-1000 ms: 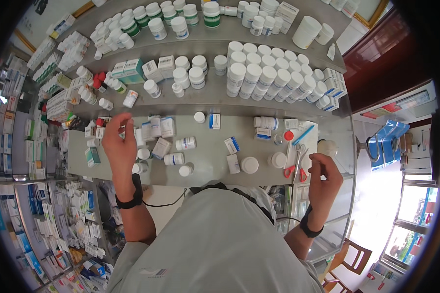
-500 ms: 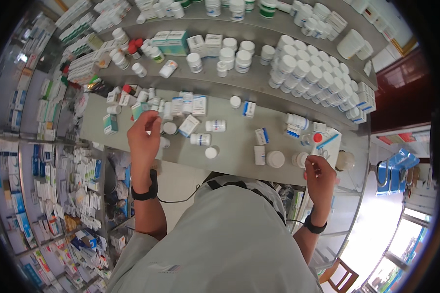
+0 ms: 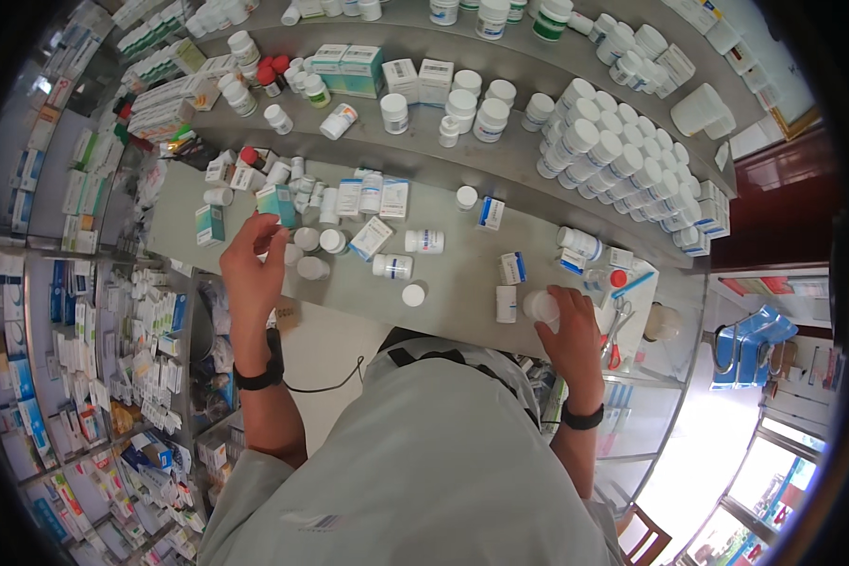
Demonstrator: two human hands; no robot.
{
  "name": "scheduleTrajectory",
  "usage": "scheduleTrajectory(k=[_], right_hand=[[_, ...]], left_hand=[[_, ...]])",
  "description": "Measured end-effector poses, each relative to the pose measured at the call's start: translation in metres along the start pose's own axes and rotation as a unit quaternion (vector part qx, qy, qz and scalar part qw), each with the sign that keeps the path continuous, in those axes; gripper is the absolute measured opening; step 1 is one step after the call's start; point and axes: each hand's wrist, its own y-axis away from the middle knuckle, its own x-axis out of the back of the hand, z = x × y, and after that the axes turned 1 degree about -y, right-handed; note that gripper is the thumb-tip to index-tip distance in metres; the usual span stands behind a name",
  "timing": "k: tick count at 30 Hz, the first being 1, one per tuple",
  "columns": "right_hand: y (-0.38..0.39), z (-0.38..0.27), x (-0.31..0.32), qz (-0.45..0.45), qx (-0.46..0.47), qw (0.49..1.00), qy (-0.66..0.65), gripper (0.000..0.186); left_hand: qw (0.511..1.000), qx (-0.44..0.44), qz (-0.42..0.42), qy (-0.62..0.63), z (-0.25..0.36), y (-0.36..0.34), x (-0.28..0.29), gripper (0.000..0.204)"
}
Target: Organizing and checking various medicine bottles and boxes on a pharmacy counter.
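My right hand (image 3: 573,332) is closed round the side of a white, round-lidded bottle (image 3: 540,307) near the counter's front edge, thumb on the near side. A small white box (image 3: 507,304) stands just left of that bottle. At the left, my left hand (image 3: 253,266) hovers with loosely curled fingers, a small gap between thumb and fingertips, nothing visible in it. A green-and-white box (image 3: 275,205) lies just beyond its fingers, and white bottles (image 3: 313,268) stand right beside it. Two white bottles (image 3: 392,267) lie on their sides in the middle, near an upright one (image 3: 413,294).
Behind, a stepped shelf holds several packed white bottles (image 3: 623,156) and cartons (image 3: 349,69). Scissors (image 3: 616,335), a blue pen-like stick (image 3: 634,286) and a red-capped bottle (image 3: 617,278) lie at the right. Shelves of medicine boxes (image 3: 160,321) stand at the left.
My right hand has moved left onto the white bottle and closed on it, uncovering the scissors. My left hand has shifted slightly left. The view has shifted a little.
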Motion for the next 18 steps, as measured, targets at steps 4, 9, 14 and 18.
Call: scheduleTrajectory(k=[4,9,14,18], right_hand=[[-0.012,-0.005,0.006,0.089,0.064,0.994,0.011,0.050],[-0.052,-0.018,-0.040,0.097,0.039,0.987,0.119,0.019],[-0.063,-0.016,-0.068,0.068,-0.053,0.985,0.149,0.028],[-0.058,-0.015,-0.052,0.096,-0.043,0.991,0.086,0.032]], left_hand=[[0.999,-0.046,0.002,0.016,-0.005,-0.008,-0.005,0.022],[0.997,-0.071,-0.032,0.012,-0.004,-0.011,-0.007,0.022],[0.993,-0.096,-0.050,0.048,-0.005,-0.019,-0.026,0.022],[0.990,-0.110,-0.068,0.048,0.018,-0.025,-0.038,0.020]])
